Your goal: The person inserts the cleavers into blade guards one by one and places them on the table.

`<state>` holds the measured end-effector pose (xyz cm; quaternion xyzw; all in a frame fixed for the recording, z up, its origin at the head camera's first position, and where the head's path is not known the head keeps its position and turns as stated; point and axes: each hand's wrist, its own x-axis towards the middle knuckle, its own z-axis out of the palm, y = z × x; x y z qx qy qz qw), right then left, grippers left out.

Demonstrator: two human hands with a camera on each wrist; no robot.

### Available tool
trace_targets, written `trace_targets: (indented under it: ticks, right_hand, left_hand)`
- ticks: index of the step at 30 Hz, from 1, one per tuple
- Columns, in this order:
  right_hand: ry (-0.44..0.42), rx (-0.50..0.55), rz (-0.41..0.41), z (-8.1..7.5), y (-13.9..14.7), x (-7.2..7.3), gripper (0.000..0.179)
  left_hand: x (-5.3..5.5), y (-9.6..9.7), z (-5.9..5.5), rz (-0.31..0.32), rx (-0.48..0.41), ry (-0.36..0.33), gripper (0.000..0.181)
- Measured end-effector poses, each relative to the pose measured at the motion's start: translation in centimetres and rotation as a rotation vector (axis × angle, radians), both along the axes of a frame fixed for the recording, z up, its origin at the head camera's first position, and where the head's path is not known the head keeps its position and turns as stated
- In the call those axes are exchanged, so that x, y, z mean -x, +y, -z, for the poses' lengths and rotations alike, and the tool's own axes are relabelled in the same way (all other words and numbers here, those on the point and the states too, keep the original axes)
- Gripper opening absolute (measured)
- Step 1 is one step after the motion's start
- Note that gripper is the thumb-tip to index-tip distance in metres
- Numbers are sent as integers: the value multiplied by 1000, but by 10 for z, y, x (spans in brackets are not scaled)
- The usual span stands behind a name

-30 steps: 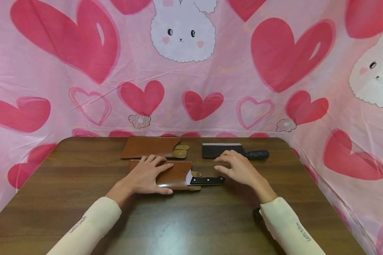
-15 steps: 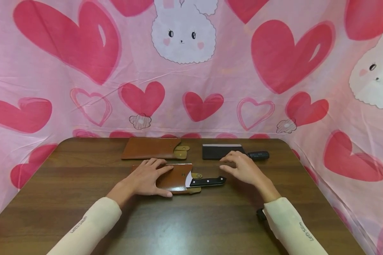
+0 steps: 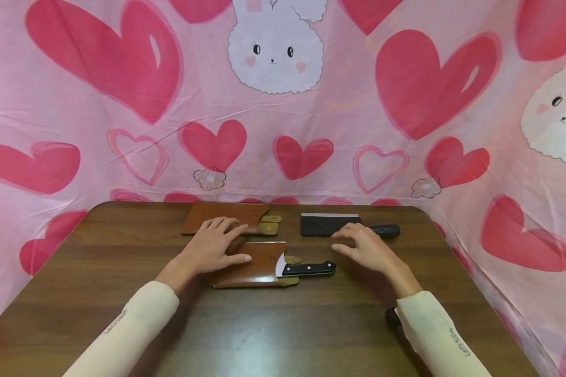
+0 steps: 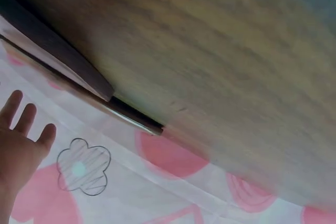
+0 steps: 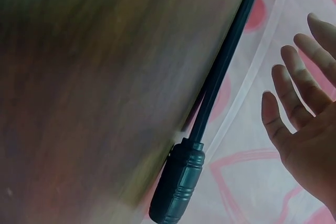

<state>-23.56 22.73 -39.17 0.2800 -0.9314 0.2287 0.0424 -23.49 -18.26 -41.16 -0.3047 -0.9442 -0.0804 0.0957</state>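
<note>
In the head view a knife [image 3: 308, 269] with a black riveted handle sits in the nearer brown leather sheath [image 3: 250, 264], its blade mostly hidden and the handle pointing right. My left hand [image 3: 212, 245] is over that sheath's left part, fingers spread and holding nothing. Behind it lies a second brown sheath [image 3: 226, 215] with tan snap straps. My right hand [image 3: 365, 248], fingers loosely bent and holding nothing, hovers near a cleaver [image 3: 327, 225] with a dark blade and black grip. In the right wrist view the cleaver's ribbed handle [image 5: 178, 182] stands out beside that hand.
The brown wooden table [image 3: 254, 330] has rounded back corners. A pink cloth [image 3: 264, 152] printed with hearts and rabbits hangs along its back and sides. Part of a black wrist device [image 3: 393, 317] shows at the right sleeve.
My left hand has lifted off the nearer sheath and shifted slightly back, uncovering more of it. My right hand has drifted a little to the right. The sheathed knife stays in place.
</note>
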Motion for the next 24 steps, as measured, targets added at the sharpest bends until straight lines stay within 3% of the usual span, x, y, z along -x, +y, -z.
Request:
trace_targets:
  ticks: [15,24]
  right_hand:
    - [-22,-23,30,-9,18,12,38]
    - [-61,-30,41,-5,34,20,47]
  left_hand:
    - [35,-12,7,-36,-73,-57,81]
    - [53,-17,6,-51,-74,-89,87]
